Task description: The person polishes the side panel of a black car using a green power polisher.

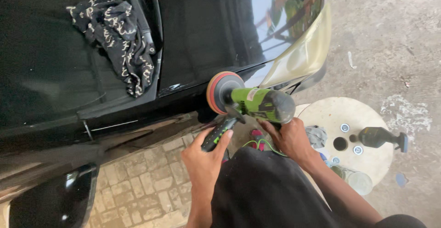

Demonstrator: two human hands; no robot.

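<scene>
Tool: green and black handheld electric polishing machine (257,103) with a round orange foam pad (219,91), held sideways, pad face pressed against the side of the glossy black car body (202,39) just below the bonnet edge, close to the yellowed headlight (301,53).
Left hand (206,156): wrapped around the black side handle with green markings (219,133), fingers closed on it, thumb lying along the grip.
Right hand (290,138): closed around the rear underside of the green motor housing, knuckles facing up.
Cord: thin green cable (262,144) looping down between the two hands over dark trousers (266,191).
Cloth: black rag with pale squiggle print (117,35), draped over the windscreen base by the wiper.
Mirror: black wing mirror (55,200), lower left corner.
Ground: pale cobbled paving (147,186) beneath the car, rough concrete to the right.
Stand: round pale wooden spool top (367,163) just right of the right forearm, carrying a dark second polishing tool (379,137) lying on its side, a grey cloth (316,136) and a clear jar (356,179) at its rim.
</scene>
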